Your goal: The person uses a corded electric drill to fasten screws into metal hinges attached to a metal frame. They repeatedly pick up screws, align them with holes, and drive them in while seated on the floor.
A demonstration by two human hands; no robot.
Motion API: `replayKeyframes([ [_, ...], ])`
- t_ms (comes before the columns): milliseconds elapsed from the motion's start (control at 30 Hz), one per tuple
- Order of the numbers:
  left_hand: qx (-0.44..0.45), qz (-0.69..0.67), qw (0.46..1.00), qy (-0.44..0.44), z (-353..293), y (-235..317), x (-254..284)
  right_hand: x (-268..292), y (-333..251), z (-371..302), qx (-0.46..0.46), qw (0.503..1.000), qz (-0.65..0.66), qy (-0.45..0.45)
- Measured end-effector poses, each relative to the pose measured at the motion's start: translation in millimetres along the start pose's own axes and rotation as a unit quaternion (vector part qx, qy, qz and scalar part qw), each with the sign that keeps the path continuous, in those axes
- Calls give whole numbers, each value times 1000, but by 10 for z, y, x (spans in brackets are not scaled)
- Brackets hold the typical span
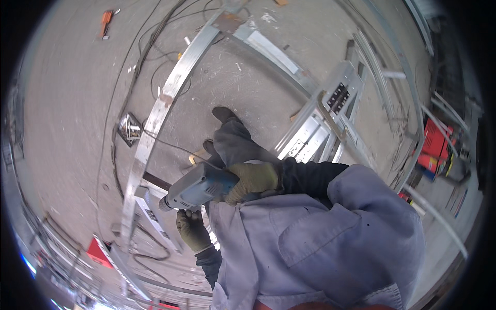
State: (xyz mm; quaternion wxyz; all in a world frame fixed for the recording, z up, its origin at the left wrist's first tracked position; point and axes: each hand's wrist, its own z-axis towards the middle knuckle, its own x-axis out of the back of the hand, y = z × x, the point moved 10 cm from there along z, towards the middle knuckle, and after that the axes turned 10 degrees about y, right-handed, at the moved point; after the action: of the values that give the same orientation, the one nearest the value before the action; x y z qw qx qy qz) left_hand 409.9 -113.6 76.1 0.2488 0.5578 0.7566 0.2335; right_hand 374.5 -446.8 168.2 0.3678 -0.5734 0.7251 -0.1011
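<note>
My right hand [253,181], in an olive work glove, is wrapped round the grip of a blue-grey power drill [199,187]. The drill lies level across my front, its chuck [165,203] pointing left. Just below the chuck is my gloved left hand [192,229], its fingers drawn together; what they pinch, if anything, is too small to make out. A dark cord runs from near the drill toward the upper left. Beyond the chuck stretches a long metal rail [160,111] of a frame. The drill's tip is apart from the rail.
A small tray of metal pieces [130,129] lies left of the rail, beside cables on the floor. Metal profiles with a clamp [330,116] stand at right. Red equipment [435,144] is at far right, a red box [99,253] lower left, an orange tool [106,23] upper left.
</note>
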Motion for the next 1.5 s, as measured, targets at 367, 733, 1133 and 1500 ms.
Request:
replayKeyframes([
  [367, 16, 54, 952, -301, -26, 850, -1449, -64, 194, -805, 184, 966, 58, 173],
  [733, 177, 58, 936, -299, 141, 453, -1468, -417, 610, -1104, 212, 922, 193, 262],
  [1133, 192, 35, 926, -324, 117, 171, -1639, -490, 1051, -1167, 126, 919, 226, 298],
  [1500, 111, 171, 949, -239, 605, -352, -1805, 43, 1595, -945, 99, 908, 252, 319],
])
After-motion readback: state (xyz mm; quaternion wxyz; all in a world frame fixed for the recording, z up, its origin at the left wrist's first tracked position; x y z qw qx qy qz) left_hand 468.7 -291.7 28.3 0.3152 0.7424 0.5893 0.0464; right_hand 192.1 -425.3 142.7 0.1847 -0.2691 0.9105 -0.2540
